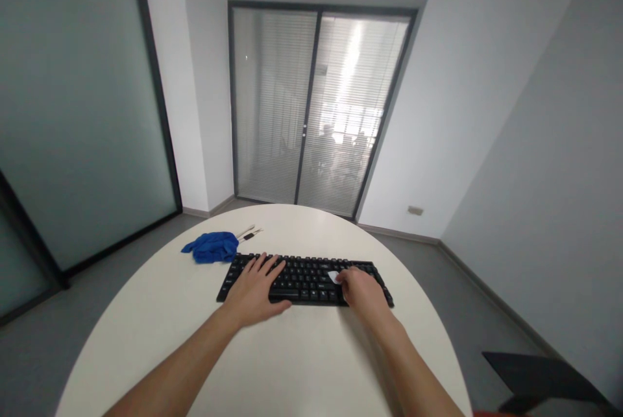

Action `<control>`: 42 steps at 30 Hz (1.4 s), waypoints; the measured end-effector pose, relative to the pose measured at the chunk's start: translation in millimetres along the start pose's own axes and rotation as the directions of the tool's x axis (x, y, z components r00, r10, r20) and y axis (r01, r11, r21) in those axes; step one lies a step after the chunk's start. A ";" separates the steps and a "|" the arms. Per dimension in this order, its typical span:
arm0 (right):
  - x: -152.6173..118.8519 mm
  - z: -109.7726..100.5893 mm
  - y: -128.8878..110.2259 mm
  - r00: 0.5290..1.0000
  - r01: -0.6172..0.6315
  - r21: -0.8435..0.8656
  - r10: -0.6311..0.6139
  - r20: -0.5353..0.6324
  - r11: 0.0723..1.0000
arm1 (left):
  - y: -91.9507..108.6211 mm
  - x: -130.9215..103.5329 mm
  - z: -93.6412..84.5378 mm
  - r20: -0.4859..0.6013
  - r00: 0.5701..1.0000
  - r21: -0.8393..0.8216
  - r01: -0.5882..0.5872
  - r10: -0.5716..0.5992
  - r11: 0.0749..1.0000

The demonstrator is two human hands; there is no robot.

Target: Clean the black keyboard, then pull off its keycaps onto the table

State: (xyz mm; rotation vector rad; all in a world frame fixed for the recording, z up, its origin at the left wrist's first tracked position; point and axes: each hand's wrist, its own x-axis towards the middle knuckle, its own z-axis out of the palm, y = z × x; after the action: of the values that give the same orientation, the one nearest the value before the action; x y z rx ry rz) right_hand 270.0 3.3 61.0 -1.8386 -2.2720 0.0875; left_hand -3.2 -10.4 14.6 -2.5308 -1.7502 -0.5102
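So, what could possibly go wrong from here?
The left hand rests over part of the keyboard, so it might press keys. The small white piece in the right hand might catch on key edges. The blue cloth, near the keyboard's corner, could get in the way.

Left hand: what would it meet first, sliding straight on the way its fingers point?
Probably the back keys of the keyboard, right by the fingertips of the left hand; beyond them the way looks free, though depth is unclear.
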 end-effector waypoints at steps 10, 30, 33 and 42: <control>-5.4 -7.8 -5.3 0.999 -0.032 0.020 0.032 0.002 0.999 | -0.3 -0.4 -0.7 0.000 1.000 0.000 -0.003 0.003 1.000; -0.3 -17.5 34.2 0.987 0.042 0.177 -0.068 0.144 0.983 | 0.0 -0.8 -1.4 0.004 1.000 -0.008 0.004 -0.004 1.000; -1.4 -19.9 33.5 0.985 0.054 0.192 -0.084 0.148 0.980 | -1.1 -0.9 -0.4 0.002 1.000 -0.013 0.006 -0.006 1.000; -1.5 -9.6 32.5 0.975 0.144 0.235 -0.178 0.130 0.961 | -3.8 -0.7 3.5 -0.003 1.000 0.010 -0.008 0.008 1.000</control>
State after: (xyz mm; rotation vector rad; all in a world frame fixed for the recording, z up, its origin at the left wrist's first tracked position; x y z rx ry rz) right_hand 303.5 8.0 64.3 -1.5759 -2.3888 0.4513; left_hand -6.0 -8.9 10.5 -2.5279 -1.7367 -0.5028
